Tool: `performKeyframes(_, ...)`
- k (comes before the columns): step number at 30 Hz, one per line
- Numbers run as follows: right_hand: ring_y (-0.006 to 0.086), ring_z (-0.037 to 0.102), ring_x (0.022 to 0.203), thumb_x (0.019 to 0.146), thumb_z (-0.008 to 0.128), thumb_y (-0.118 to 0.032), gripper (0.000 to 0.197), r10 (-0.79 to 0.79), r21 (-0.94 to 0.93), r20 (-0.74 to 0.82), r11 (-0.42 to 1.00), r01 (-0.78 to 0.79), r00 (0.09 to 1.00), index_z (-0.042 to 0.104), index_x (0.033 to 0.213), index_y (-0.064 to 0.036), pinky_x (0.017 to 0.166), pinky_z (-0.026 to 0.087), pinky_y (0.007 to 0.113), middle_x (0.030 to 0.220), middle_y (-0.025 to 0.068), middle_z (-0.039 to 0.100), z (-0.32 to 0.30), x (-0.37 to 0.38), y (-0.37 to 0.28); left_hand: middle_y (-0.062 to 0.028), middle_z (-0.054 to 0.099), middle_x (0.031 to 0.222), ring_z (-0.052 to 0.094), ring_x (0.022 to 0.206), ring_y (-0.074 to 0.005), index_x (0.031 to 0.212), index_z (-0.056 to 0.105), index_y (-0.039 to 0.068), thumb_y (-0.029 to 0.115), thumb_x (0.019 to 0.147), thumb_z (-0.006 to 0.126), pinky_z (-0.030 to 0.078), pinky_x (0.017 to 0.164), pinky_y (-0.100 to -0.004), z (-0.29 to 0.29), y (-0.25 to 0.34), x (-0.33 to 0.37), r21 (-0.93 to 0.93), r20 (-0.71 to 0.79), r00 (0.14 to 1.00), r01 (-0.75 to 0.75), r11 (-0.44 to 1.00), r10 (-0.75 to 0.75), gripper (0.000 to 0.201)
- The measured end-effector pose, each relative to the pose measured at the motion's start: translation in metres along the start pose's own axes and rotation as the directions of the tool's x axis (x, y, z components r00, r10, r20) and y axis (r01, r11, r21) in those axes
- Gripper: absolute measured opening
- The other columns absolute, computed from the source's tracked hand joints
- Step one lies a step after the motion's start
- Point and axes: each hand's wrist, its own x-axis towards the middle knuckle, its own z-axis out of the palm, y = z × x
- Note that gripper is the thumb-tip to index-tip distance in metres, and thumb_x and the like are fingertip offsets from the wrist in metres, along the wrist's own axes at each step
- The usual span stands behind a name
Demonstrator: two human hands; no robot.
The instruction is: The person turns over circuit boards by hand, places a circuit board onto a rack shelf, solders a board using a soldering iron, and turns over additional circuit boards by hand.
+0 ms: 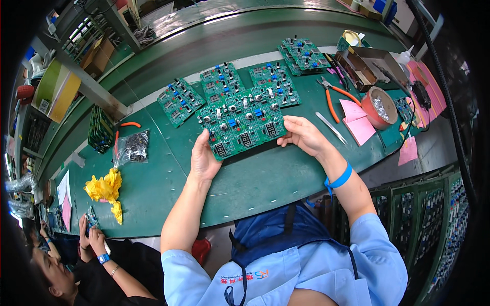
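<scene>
A green circuit board with black digit displays, white knobs and blue parts is held up in front of me, tilted over the bench. My left hand grips its lower left corner, thumb along the edge. At the right end my right hand pinches the board, fingers partly behind it. Just beyond lie more boards: one at the left, a middle board, and a right-hand board partly covered by the held one. A pile of similar boards sits farther back on the right.
Orange-handled pliers, tweezers, pink paper and a round reddish tub lie right. Left are a bag of dark parts, a yellow cloth and racked boards. A co-worker handles a small board lower left.
</scene>
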Motion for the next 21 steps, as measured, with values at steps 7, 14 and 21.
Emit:
performKeyframes(7,0.0146,0.053,0.069,0.082,0.041,-0.022,0.022,-0.005,-0.003,-0.018,1.000,0.005,1.000,0.047,0.090,-0.0020,0.060,0.043,0.025,0.082,0.0056,0.052,-0.0017,0.0004,0.0007,-0.0060,0.050,0.103,0.047,0.096,-0.0200,0.104,0.046,0.006,0.031,0.074,0.048,0.036,0.083,-0.0365,0.0044,0.0009,-0.0021,-0.017,-0.003,1.000,0.013,1.000,-0.013,0.039)
performKeyframes(14,0.0135,0.053,0.068,0.082,0.039,-0.020,0.024,-0.007,-0.009,-0.020,1.000,0.007,1.000,0.046,0.094,-0.0004,0.061,0.043,0.025,0.080,0.0062,0.053,-0.0022,0.0012,0.0018,-0.0057,0.051,0.101,0.048,0.095,-0.0195,0.103,0.047,0.006,0.029,0.075,0.047,0.037,0.082,-0.0362,0.0074,0.0021,-0.0032,-0.015,0.017,1.000,0.004,1.000,-0.004,0.036)
performKeyframes(21,0.0131,0.052,0.067,0.082,0.039,-0.021,0.024,-0.010,-0.013,-0.013,1.000,0.010,1.000,0.047,0.093,-0.0009,0.060,0.043,0.025,0.081,0.0059,0.053,-0.0032,0.0017,0.0019,-0.0058,0.051,0.102,0.048,0.095,-0.0196,0.103,0.047,0.006,0.029,0.075,0.047,0.037,0.082,-0.0363,0.0076,0.0021,-0.0030,-0.008,0.009,1.000,0.004,1.000,-0.004,0.036)
